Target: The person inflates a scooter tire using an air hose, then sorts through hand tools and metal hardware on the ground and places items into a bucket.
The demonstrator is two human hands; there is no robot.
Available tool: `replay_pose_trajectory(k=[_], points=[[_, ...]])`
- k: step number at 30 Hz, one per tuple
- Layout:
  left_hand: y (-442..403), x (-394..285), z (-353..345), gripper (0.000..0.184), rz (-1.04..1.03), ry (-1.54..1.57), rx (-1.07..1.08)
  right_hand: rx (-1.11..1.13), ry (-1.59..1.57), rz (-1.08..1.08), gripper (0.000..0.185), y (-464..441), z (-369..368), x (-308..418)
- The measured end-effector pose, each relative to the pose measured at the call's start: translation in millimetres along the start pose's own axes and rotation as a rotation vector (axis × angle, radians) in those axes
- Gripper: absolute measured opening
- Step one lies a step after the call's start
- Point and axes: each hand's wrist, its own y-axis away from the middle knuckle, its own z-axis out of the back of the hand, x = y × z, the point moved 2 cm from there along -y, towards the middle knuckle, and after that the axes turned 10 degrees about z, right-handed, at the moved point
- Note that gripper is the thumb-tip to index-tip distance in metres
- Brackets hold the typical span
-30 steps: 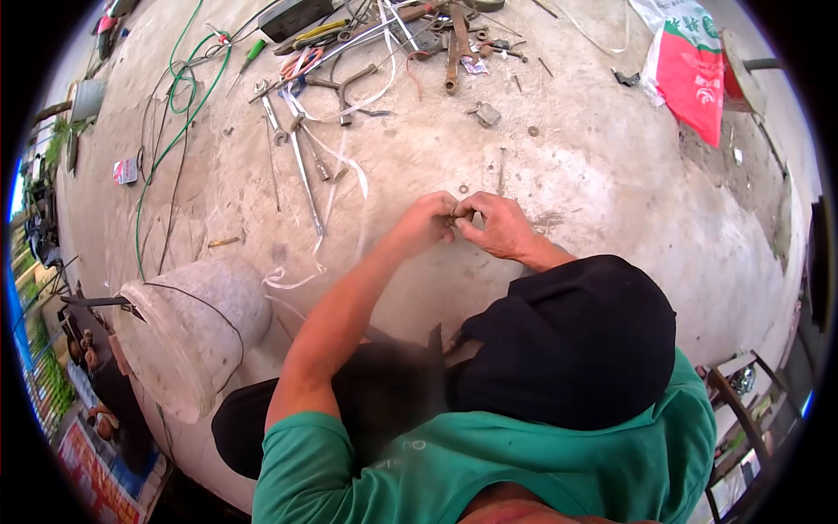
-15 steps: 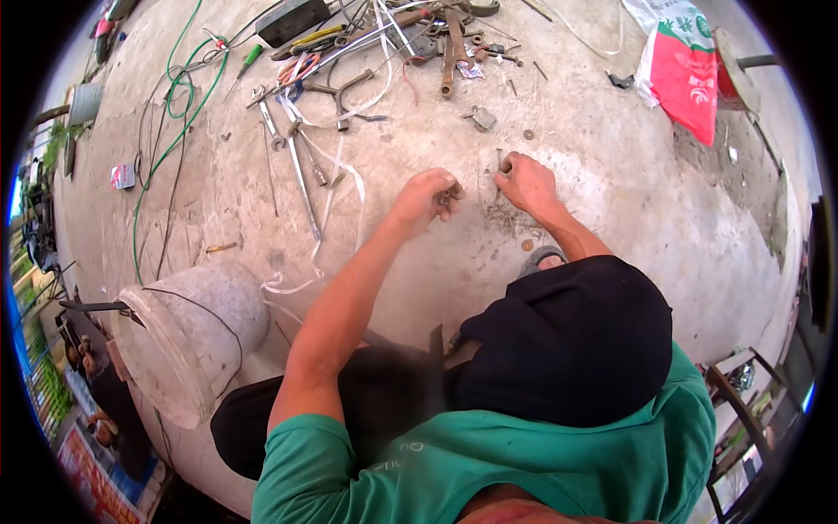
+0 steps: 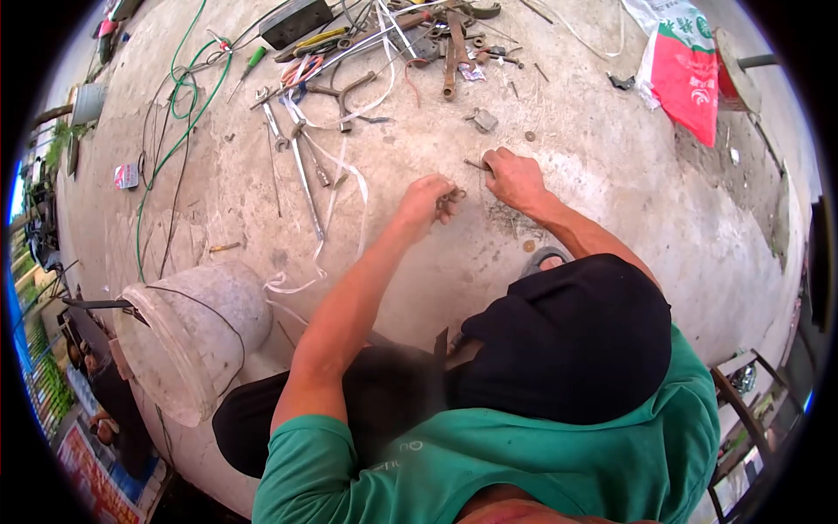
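My right hand point(image 3: 517, 179) pinches a thin, bolt-like metal pin point(image 3: 474, 164) that points left, just above the concrete floor. My left hand point(image 3: 428, 199) is curled, palm turned inward, around small dark metal pieces point(image 3: 457, 193); one looks like a ring, the others are too small to name. A gap lies between the two hands. Below my right hand, small rusty bits and crumbs of dirt point(image 3: 506, 217) are scattered on the floor. Flat round washers lie nearby, one point(image 3: 530, 136) beyond my right hand and another point(image 3: 529, 246) beside my sandal point(image 3: 546, 259).
Farther off is a heap of tools with a rusty wrench point(image 3: 456, 39). A long spanner point(image 3: 305, 188), a Y-shaped socket wrench point(image 3: 343, 98) and a green-handled screwdriver point(image 3: 253, 58) lie left of it. A white bucket point(image 3: 209, 323) lies tipped at left. A red-and-white bag point(image 3: 685, 79) is at right.
My right hand has moved slightly away from me and left. The pin in it, upright before, now points left toward my left hand, which has barely moved.
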Motion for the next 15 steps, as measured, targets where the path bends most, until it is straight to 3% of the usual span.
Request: replay_pose_trajectory(k=[4,8,13,15], points=[[-2.3,1.2,0.0,0.019,0.018,0.044,-0.022,0.071,-0.044,-0.003,0.014,-7.5,2.7,-3.4],[-1.6,1.5,-4.9,0.039,0.069,0.129,-0.038,0.044,-0.34,-0.115,0.019,-9.4,19.3,15.4],[-7.8,5.1,-8.1,0.067,0.116,0.433,0.073,-0.024,-0.45,-0.036,0.022,-4.3,40.7,68.5],[-8.6,1.3,5.0,0.069,0.093,0.405,0.117,-0.106,-0.489,-0.059,0.021,-5.8,38.1,67.8]])
